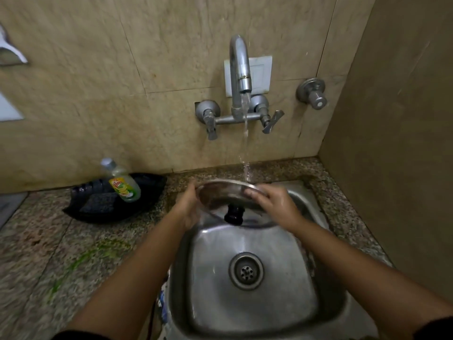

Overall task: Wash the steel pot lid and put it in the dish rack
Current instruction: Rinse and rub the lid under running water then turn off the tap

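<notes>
The steel pot lid (pixel 220 195) is held upside down over the back of the steel sink (pixel 269 315), its black knob (pixel 234 214) pointing down. My left hand (pixel 187 207) grips the lid's left rim. My right hand (pixel 272 204) holds the right rim, with its fingers reaching into the lid's hollow. Water runs from the wall tap (pixel 241 67) and lands on the lid's far right edge. No dish rack is in view.
A dish soap bottle (pixel 122 182) leans in a black tray (pixel 98 207) on the granite counter (pixel 49 253) left of the sink. Green smears mark the counter. A wall (pixel 392 143) closes in the right side. The sink drain (pixel 246 271) lies in the basin's middle.
</notes>
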`<state>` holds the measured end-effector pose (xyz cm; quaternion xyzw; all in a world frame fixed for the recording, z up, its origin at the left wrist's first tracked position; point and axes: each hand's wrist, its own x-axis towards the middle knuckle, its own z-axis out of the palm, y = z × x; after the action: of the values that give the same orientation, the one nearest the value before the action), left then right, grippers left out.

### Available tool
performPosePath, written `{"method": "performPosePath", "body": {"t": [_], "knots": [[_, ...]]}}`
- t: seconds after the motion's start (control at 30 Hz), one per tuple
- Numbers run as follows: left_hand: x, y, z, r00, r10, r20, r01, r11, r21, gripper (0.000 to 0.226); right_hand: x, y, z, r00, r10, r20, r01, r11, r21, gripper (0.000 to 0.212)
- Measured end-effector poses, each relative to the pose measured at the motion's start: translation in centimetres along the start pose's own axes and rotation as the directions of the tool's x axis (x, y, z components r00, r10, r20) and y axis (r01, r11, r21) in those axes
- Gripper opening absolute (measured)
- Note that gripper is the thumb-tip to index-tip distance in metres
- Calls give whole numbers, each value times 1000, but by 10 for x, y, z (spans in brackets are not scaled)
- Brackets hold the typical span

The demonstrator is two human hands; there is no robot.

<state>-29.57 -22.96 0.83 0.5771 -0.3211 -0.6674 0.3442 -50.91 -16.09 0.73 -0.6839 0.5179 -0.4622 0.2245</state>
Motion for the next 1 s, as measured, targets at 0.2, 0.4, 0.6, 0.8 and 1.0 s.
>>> {"method": "performPosePath", "body": {"t": [0.2,0.4,0.6,0.8,1.0], "knots": [[-7,-1,2,958,285,-25,-283,957,61,48,41,5,-23,901,433,22,-408,831,378,23],[-21,9,12,821,570,-23,-564,817,123,31,58,16,-18,887,459,-52,-421,849,319,33],[-35,18,31,783,611,116,-622,763,177,41,84,-36,0,967,-185,174,241,888,-393,19],[-35,11,26,800,596,-66,-595,803,39,39,88,-7,-21,986,164,22,-159,977,-139,40],[-29,21,22,863,464,201,-501,839,213,50,83,0,-15,962,250,114,-233,962,-141,48]]}}
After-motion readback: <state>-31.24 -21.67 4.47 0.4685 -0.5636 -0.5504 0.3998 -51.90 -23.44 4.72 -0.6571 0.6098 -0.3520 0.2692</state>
